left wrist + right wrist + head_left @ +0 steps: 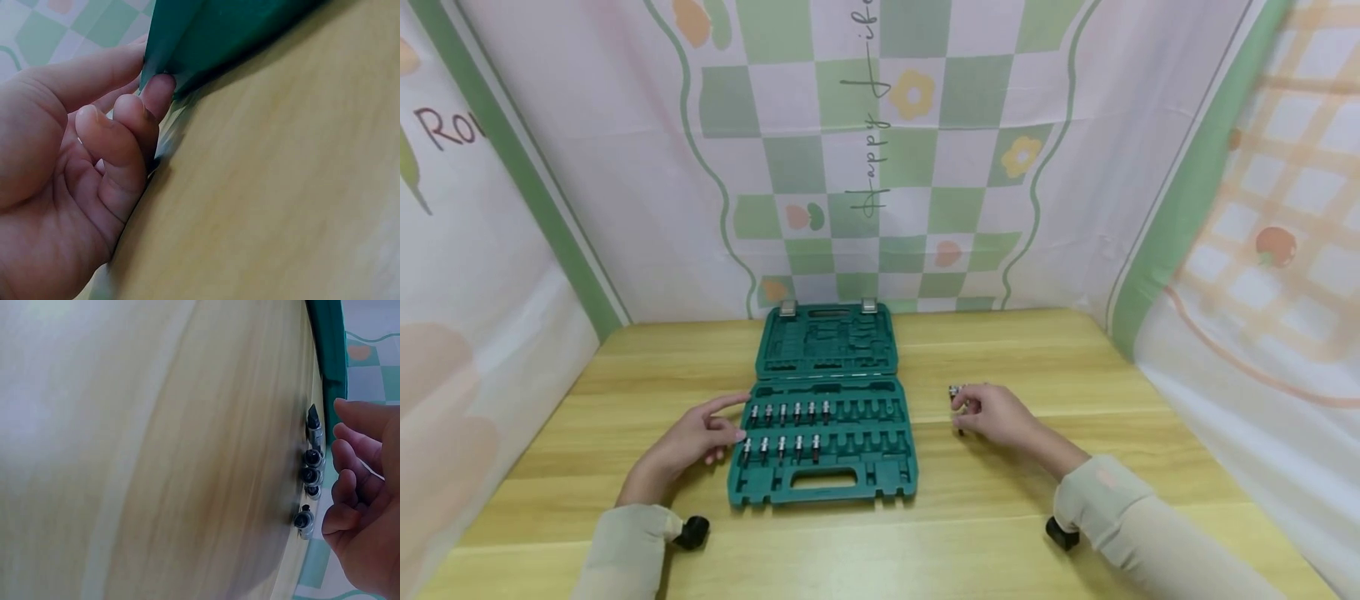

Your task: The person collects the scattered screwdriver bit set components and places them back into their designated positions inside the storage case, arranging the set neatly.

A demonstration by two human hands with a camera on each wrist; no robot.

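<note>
A green plastic case point(891, 477) lies open-lidded on the table, two rows of bit sockets point(797, 412) in its near half. My left hand point(688, 437) is at the case's left edge, index finger stretched along it and thumb at the rim. In the left wrist view its remaining fingers are bent, with one fingertip against the green side wall point(187, 44). Right of the case, my right hand point(996, 412) hovers beside several loose bit sockets point(312, 457) on the wood. The right wrist view shows its fingers loosely bent, nothing between them, apart from the sockets.
Moulded slots on the right of both rows hold no sockets. The raised lid point(827, 337) with two metal latches leans toward the patterned cloth point(910, 158) behind. Cloth walls also flank the wooden table point(820, 554) left and right.
</note>
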